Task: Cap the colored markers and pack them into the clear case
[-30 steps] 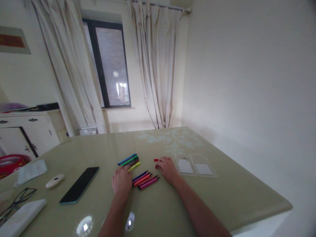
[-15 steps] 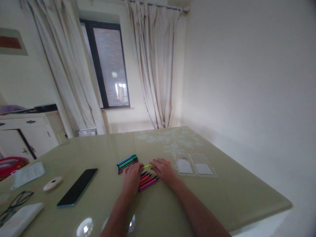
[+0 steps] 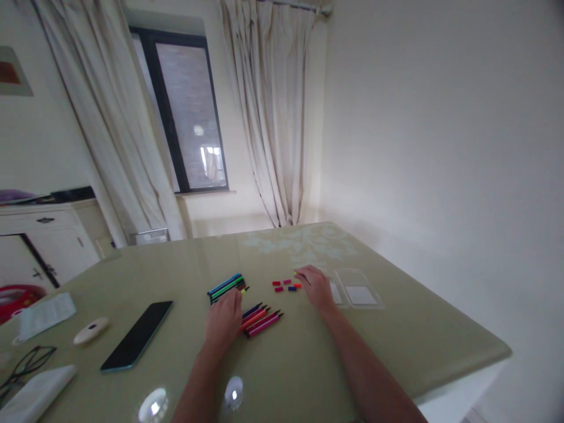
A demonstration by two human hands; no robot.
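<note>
My left hand (image 3: 224,317) is closed round a yellow marker (image 3: 244,291), whose bare dark tip points up and right. Between the fingertips of my right hand (image 3: 316,286) a small yellow cap (image 3: 296,273) shows. Uncapped red, pink, orange and dark blue markers (image 3: 264,323) lie side by side just right of my left hand. Behind that hand sits a row of capped blue, green and dark markers (image 3: 227,286), partly hidden by it. Several loose caps (image 3: 283,286) in red, pink, blue and orange are scattered left of my right hand.
A clear plastic case (image 3: 362,289) lies open at the right, partly behind my right hand. On the left are a phone (image 3: 137,335), a pale oval object (image 3: 91,331), eyeglasses (image 3: 30,364), a white box (image 3: 39,393) and a face mask (image 3: 47,316).
My hands have drawn apart, and the yellow cap has come off the marker. The right hand moved right with the cap; the left moved slightly left and nearer with the marker.
</note>
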